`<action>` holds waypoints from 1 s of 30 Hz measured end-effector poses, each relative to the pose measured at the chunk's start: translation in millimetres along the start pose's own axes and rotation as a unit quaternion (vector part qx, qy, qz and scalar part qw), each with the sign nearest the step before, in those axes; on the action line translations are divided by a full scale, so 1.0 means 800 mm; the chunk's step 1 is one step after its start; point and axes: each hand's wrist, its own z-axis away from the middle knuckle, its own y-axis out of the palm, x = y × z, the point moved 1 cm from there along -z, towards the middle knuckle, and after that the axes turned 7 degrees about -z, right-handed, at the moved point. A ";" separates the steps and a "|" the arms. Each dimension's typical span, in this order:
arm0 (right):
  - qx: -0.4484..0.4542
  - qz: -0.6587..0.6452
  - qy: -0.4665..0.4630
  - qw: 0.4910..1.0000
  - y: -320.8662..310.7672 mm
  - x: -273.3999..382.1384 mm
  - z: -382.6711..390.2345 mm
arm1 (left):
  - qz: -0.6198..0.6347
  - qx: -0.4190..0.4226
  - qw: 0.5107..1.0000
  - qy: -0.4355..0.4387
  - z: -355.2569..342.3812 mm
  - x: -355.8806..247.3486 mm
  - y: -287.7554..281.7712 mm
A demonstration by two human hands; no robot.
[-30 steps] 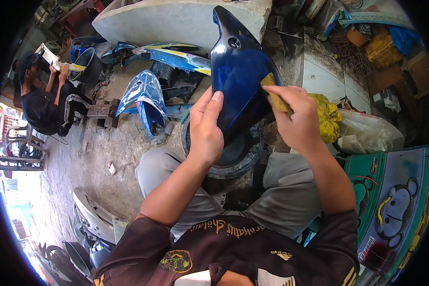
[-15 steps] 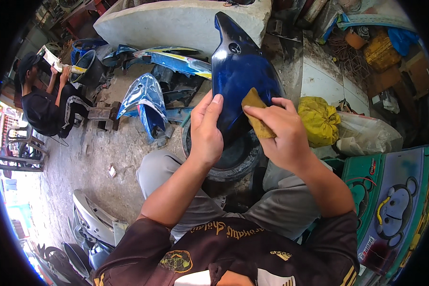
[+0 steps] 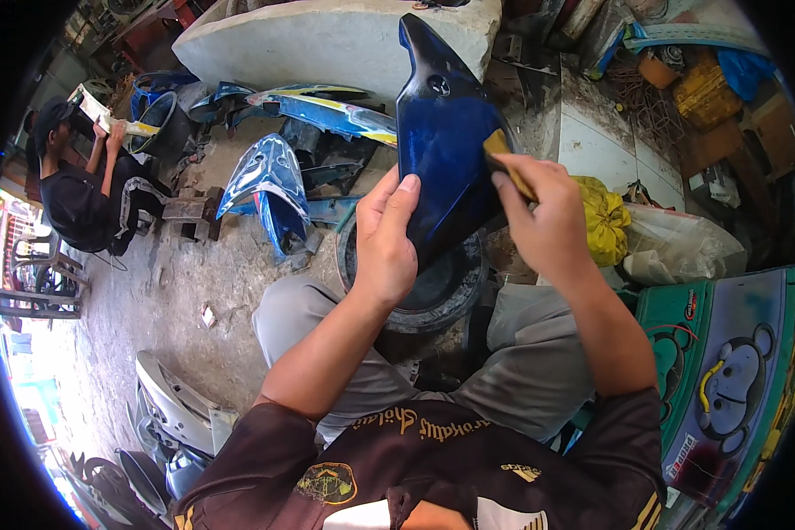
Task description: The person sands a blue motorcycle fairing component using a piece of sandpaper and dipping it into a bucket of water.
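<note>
A dark blue motorcycle fairing panel (image 3: 446,150) is held up over a round black tub (image 3: 442,296), its narrow end pointing away from me. My left hand (image 3: 387,234) grips the panel's left edge, thumb on top and fingers underneath. In my right hand (image 3: 543,212) is a folded piece of yellow-brown sandpaper (image 3: 510,163), pressed against the panel's right edge. Part of the sandpaper is hidden behind my fingers.
Blue and white painted fairings (image 3: 265,181) lie on the floor to the left, before a pale stone basin (image 3: 327,49). A co-worker (image 3: 84,177) sits far left, holding a white part. On the right are a yellow bag (image 3: 602,221) and a green cabinet (image 3: 671,309).
My right hand has moved the sandpaper right and slightly away, from the panel's face to its right edge. The panel has tilted and shifted a little; my left hand still grips it.
</note>
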 end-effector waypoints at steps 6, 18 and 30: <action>0.059 -0.043 -0.023 0.997 0.008 0.031 0.015 | -0.006 -0.016 1.000 -0.010 0.002 -0.003 -0.003; 0.110 -0.037 -0.065 0.991 0.002 0.026 0.014 | -0.001 -0.001 0.999 -0.033 0.000 0.003 0.001; 0.078 -0.072 -0.087 0.991 -0.010 0.020 0.011 | -0.028 0.083 0.993 -0.076 0.029 -0.001 0.002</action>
